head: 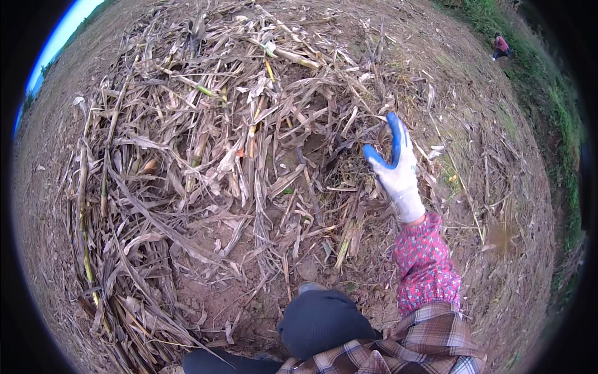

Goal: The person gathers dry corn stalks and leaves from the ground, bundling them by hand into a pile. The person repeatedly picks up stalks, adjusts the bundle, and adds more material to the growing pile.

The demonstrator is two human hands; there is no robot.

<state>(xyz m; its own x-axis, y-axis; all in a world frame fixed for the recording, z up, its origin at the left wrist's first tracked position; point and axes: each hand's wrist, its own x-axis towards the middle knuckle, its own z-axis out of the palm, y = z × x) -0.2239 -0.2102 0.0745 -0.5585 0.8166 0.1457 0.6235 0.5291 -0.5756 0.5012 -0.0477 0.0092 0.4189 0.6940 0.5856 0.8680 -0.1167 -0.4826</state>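
My right hand wears a white knit glove with blue-coated fingertips. It reaches out over the right side of a heap of dry corn stalks and leaves, thumb and forefinger spread apart, nothing between them. Whether the fingers brush the dry roots and straw below, I cannot tell. A flowered pink sleeve cover wraps that forearm. My left hand is out of view. Before me, a yellow-green stalk runs along the left of the heap, and a thick pale stalk lies at its far side.
My bent knee in dark trousers is close to the heap's near edge. Bare brown soil shows between heap and knee. Scattered straw covers the field to the right. Farther off, a person is near the green grass bank.
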